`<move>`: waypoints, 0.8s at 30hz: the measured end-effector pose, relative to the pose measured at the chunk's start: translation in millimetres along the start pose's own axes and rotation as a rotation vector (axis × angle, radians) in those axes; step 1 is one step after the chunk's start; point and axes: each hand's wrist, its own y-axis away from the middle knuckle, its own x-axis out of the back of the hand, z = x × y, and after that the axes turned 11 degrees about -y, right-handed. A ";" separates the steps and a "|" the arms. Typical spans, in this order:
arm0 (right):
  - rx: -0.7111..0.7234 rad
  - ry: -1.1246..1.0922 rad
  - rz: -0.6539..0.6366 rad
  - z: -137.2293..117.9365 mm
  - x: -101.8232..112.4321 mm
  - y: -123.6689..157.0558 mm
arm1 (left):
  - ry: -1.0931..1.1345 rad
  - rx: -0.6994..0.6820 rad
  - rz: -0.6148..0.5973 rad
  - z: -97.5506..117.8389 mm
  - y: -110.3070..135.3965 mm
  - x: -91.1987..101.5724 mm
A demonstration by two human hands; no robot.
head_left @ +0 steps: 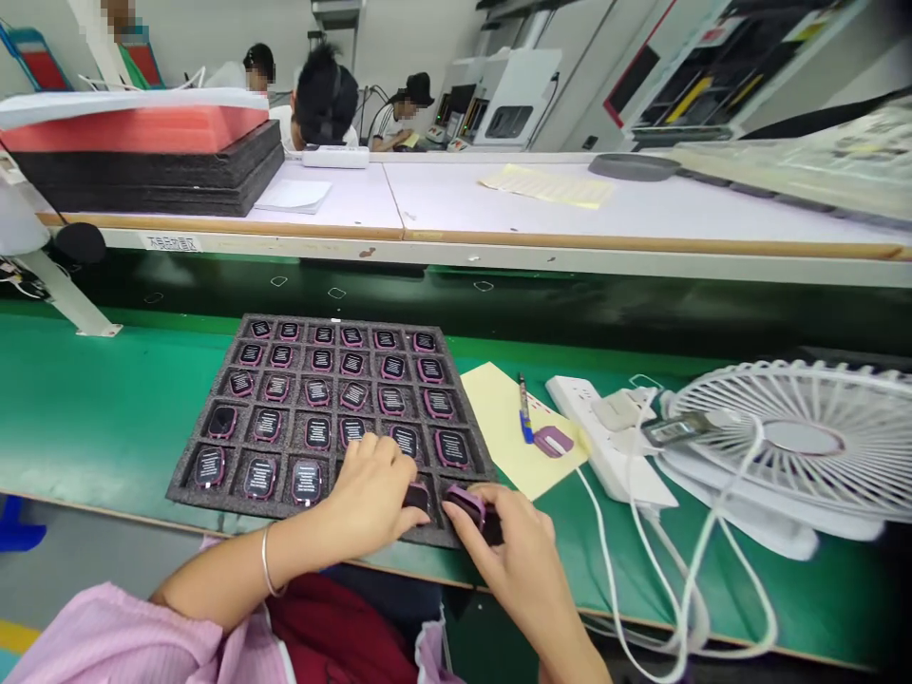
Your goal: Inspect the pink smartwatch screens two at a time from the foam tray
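A dark foam tray (334, 320) lies on the green bench, with rows of square purple-framed smartwatches in its compartments. Most of their screens show lines of white text. At the tray's front right corner, my right hand (517, 537) grips a smartwatch (465, 503) between thumb and fingers, tilted above its compartment. Just left of it, my left hand (374, 494) has its fingers curled over the front row, closed on another smartwatch (417, 497) with a dark screen. My left hand and forearm cover part of the front row.
Right of the tray, a yellow sheet (499, 418) bears a marker pen (525, 408) and a purple piece (553, 441). Beyond are a white power strip (609, 446), loose cables (688, 608) and a white fan (805, 437). A raised shelf (442, 204) runs behind, with people seated past it.
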 end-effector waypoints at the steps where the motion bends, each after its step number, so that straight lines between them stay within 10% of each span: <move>1: -0.010 -0.032 -0.016 1.1 -1.0 0.9 | 0.076 -0.016 -0.006 -2.0 2.3 0.4; 12: -0.509 -1.002 -0.220 -23.1 19.4 -46.0 | 1.435 0.030 -0.042 -46.6 18.2 65.5; 18: -0.662 -1.471 -0.477 -66.3 -17.9 -120.4 | 1.295 0.319 0.239 -99.6 -11.3 99.7; 24: -0.520 -1.631 -0.550 -89.2 -52.7 -179.1 | 1.100 0.310 0.415 -121.7 -32.9 105.7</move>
